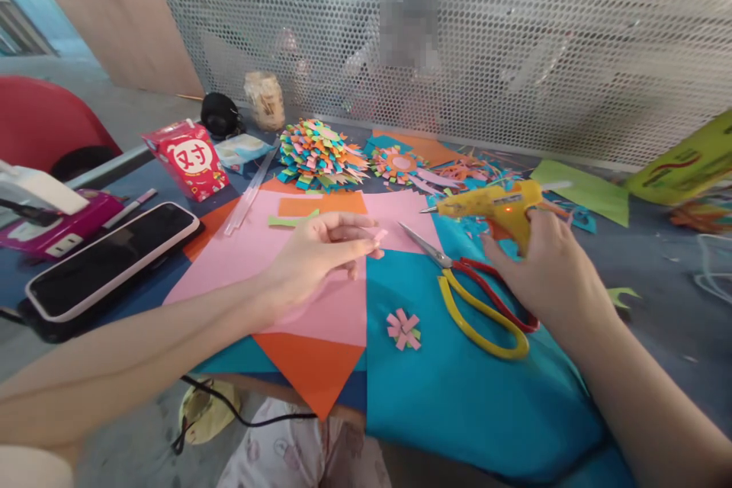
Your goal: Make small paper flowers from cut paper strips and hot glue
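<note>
My left hand [312, 259] is closed above the pink paper [229, 267], pinching a small pink paper strip [380, 236] between thumb and fingertips. My right hand [554, 259] grips a yellow hot glue gun [486, 204], whose metal tip points left toward that strip, a small distance away. A little red light glows on the gun's side. Below it lie scissors [444, 261] with one red and one yellow handle, blades slightly apart. On the blue paper [457, 412] nearer me rests a small pink and green paper flower [403, 330].
A fringed multicoloured paper ball [320, 156] and a paper rosette [400, 162] sit behind. Clear glue sticks [248, 194], a red snack packet [188, 156], a phone [114, 259] and a purple power strip [62, 225] lie left. A perforated metal panel [486, 53] borders the table's back.
</note>
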Tool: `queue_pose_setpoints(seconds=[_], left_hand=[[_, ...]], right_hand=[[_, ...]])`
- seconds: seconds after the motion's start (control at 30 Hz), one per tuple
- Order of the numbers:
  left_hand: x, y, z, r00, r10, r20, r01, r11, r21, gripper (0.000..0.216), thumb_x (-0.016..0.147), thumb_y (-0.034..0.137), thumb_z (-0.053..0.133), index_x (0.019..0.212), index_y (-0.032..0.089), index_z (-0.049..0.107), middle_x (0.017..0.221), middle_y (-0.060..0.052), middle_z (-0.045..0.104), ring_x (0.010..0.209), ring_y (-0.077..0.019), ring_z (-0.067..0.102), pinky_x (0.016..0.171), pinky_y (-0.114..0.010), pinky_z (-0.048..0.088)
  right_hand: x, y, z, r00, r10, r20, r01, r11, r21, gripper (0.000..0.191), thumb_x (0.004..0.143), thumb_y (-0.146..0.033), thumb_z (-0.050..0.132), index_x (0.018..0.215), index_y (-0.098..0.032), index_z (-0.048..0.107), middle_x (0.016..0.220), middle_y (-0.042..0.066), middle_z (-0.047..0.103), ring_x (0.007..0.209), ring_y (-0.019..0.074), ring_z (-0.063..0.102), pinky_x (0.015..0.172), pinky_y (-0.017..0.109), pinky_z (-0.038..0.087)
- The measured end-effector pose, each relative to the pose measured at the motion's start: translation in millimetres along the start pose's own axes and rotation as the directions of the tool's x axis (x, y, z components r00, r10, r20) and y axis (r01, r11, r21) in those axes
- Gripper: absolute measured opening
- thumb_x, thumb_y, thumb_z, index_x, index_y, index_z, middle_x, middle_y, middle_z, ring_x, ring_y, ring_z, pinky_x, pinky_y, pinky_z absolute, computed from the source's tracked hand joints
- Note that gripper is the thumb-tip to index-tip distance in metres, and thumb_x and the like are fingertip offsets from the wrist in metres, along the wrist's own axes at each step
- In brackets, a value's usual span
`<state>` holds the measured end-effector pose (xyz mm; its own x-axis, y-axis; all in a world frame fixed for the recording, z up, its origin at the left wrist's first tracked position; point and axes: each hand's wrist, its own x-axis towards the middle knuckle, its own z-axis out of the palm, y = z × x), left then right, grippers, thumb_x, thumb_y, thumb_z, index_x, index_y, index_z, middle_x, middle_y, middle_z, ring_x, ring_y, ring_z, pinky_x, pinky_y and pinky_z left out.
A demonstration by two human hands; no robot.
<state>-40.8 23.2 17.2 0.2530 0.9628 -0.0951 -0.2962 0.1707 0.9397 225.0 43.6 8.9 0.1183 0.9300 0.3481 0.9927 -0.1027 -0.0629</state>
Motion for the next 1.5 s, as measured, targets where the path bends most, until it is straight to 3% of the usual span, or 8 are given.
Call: queue_pose_setpoints(seconds=[0.23, 0.33, 0.43, 0.67, 0.93, 1.2, 1.37, 1.5], left_hand=[[7, -5, -5, 0.978, 0.193, 0.082, -0.207, 0.948, 0.24, 0.024, 0.07, 0.017, 0.07, 0.092, 0.011, 0.064, 0.089, -0.01, 0.073, 0.075, -0.0169, 0.069, 0.044, -0.019, 0.048], [8, -10, -7, 0.963, 0.237, 0.128, -0.266, 0.91, 0.317, 0.026, 0.072, 0.02, 0.069, 0.095, 0.01, 0.065, 0.09, -0.011, 0.074, 0.072, -0.016, 0.069, 0.047, -0.019, 0.049], [11, -14, -9, 0.953, 0.244, 0.179, -0.296, 0.875, 0.384, 0.03, 0.074, 0.021, 0.067, 0.102, 0.01, 0.065, 0.094, -0.012, 0.074, 0.069, -0.0144, 0.069, 0.049, -0.02, 0.052], [14, -18, -12, 0.94, 0.275, 0.205, -0.342, 0.785, 0.517, 0.031, 0.075, 0.02, 0.067, 0.105, 0.011, 0.065, 0.09, -0.01, 0.074, 0.072, -0.014, 0.069, 0.054, -0.02, 0.054], [11, -17, -10, 0.916, 0.327, 0.232, -0.401, 0.756, 0.518, 0.019, 0.075, 0.017, 0.064, 0.093, 0.013, 0.065, 0.091, -0.009, 0.073, 0.084, -0.016, 0.069, 0.052, -0.018, 0.054], [11, -13, -8, 0.907, 0.392, 0.156, -0.422, 0.849, 0.318, 0.02, 0.073, 0.019, 0.067, 0.092, 0.013, 0.064, 0.09, -0.008, 0.073, 0.086, -0.0159, 0.069, 0.052, -0.016, 0.05], [2, -10, -3, 0.855, 0.346, 0.387, -0.392, 0.919, 0.045, 0.021, 0.07, 0.015, 0.073, 0.089, 0.016, 0.064, 0.093, -0.006, 0.073, 0.084, -0.0156, 0.07, 0.071, -0.026, 0.056], [-9, -8, -1, 0.769, 0.278, 0.575, -0.418, 0.9, 0.125, 0.017, 0.075, 0.015, 0.07, 0.091, 0.019, 0.066, 0.083, -0.005, 0.075, 0.095, -0.0203, 0.069, 0.086, -0.037, 0.056]], right_hand=[[1, -1, -1, 0.999, 0.037, 0.039, -0.037, 0.999, -0.001, 0.055, 0.086, -0.05, 0.044, 0.107, 0.0, 0.051, 0.11, 0.037, 0.052, 0.105, 0.0521, 0.049, 0.076, 0.062, 0.04], [-16, -15, -14, 0.966, -0.246, 0.085, 0.232, 0.962, 0.141, 0.035, 0.082, -0.045, 0.056, 0.101, -0.016, 0.055, 0.108, 0.017, 0.06, 0.104, 0.0322, 0.056, 0.088, 0.046, 0.043], [-36, -30, -19, 0.793, -0.582, 0.181, 0.493, 0.787, 0.371, 0.026, 0.076, -0.044, 0.067, 0.087, -0.022, 0.056, 0.088, 0.003, 0.064, 0.087, 0.0204, 0.06, 0.085, 0.037, 0.043], [-56, -47, -18, 0.715, -0.651, 0.257, 0.5, 0.732, 0.462, 0.026, 0.075, -0.041, 0.07, 0.082, -0.021, 0.053, 0.09, 0.004, 0.063, 0.089, 0.0246, 0.056, 0.083, 0.046, 0.035], [-53, -42, -14, 0.726, -0.6, 0.336, 0.299, 0.716, 0.631, 0.02, 0.079, -0.037, 0.065, 0.08, -0.023, 0.051, 0.084, 0.002, 0.065, 0.085, 0.022, 0.059, 0.078, 0.041, 0.044], [-49, -45, -14, 0.743, -0.545, 0.387, -0.176, 0.399, 0.9, 0.028, 0.076, -0.035, 0.067, 0.086, -0.024, 0.043, 0.079, 0.001, 0.068, 0.074, 0.0166, 0.068, 0.069, 0.031, 0.054], [-45, -43, -14, 0.743, -0.514, 0.429, -0.373, 0.214, 0.903, 0.043, 0.071, -0.028, 0.075, 0.099, -0.022, 0.042, 0.073, -0.003, 0.067, 0.066, 0.0129, 0.067, 0.052, 0.021, 0.048], [-45, -45, -16, 0.661, -0.584, 0.471, -0.505, 0.119, 0.855, 0.052, 0.071, -0.029, 0.076, 0.109, -0.02, 0.04, 0.071, -0.003, 0.068, 0.057, 0.0086, 0.062, 0.047, 0.017, 0.044]])
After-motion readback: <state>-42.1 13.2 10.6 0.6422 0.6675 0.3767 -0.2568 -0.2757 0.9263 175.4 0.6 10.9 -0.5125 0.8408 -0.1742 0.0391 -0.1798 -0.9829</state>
